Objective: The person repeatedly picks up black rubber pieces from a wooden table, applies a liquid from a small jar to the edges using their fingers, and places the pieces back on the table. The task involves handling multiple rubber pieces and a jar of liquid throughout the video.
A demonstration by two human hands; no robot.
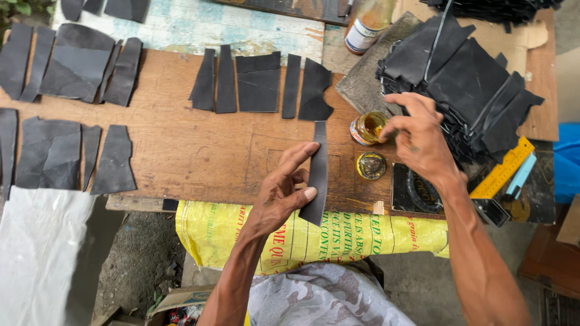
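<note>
Across the middle of the frame runs the wooden workbench [181, 145], with dark cut pieces [260, 81] laid in rows at upper left and upper centre; a big stack of black offcuts [471, 90] fills the upper right. Below the bench edge hangs a yellow woven sack [356, 235] with red lettering; a yellow ruler [504, 169] lies at right, and a bottle [365, 27] with a white label stands at top centre. Left hand [281, 199], at centre, pinches a narrow black strip [317, 175] upright between thumb and fingers; right hand [417, 133] hovers with fingers bunched over a small open glue tin [368, 127], possibly holding an applicator, though the view is too poor to say; its round lid [371, 165] lies just below. To glue well, I would judge, keep the strip steady, take little adhesive and spread it thinly along the edge.
</note>
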